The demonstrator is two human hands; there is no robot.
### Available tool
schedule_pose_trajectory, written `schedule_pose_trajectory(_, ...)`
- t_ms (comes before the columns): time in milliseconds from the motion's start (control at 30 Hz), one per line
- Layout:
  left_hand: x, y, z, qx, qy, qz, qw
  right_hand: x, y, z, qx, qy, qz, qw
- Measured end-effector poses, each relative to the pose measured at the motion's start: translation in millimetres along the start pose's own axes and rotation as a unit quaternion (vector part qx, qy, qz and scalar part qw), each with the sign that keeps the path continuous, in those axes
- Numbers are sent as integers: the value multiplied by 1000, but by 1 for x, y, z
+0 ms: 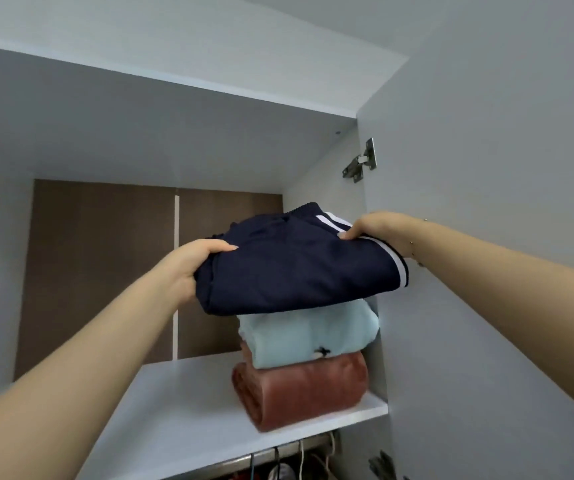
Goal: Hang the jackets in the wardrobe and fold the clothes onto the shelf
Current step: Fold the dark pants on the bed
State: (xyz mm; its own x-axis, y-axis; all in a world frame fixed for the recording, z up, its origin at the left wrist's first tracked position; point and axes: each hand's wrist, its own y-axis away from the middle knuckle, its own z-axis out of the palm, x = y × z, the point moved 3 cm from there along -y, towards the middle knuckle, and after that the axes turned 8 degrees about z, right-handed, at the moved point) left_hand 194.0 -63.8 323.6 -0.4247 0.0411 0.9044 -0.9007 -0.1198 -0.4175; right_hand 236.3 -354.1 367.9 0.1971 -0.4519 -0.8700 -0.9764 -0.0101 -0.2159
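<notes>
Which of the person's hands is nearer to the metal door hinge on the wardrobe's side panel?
Right. The right hand grips the navy garment just below and left of the hinge; the left hand holds the garment's opposite end, much farther away.

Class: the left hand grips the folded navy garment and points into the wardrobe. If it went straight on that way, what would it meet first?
Probably the brown back panel: the left hand has open space ahead above the shelf, left of the stack. Depth is uncertain.
</notes>
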Motion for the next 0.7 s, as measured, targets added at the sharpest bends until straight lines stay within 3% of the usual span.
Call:
schedule_pose_trajectory(100, -15, -42, 7, 32, -13, -22, 999, -12, -59, 9, 48, 174, -51, 982)
schedule_pose_trajectory(233, -72, -71, 28, 38, -79, -67, 994, 10, -112, 40, 46, 414, -80, 906)
schedule_pose_trajectory(333, -91, -85, 29, 52, -60, -72, 994, 23, -130, 53, 43, 441, -91, 892)
schedule_pose_trajectory(500, -80, -106, 25, 64, -18, -47, 997, -1, -145, 42, 117, 382, -141, 906)
schedule_pose_trajectory(633, -91, -102, 32, 46, -55, -113, 991, 23, -146, 63, 57, 476, -98, 872)
schedule_pose_trajectory(700, -93, -98, 31, 50, -54, -123, 990, 26, -145, 65, 47, 475, -98, 873)
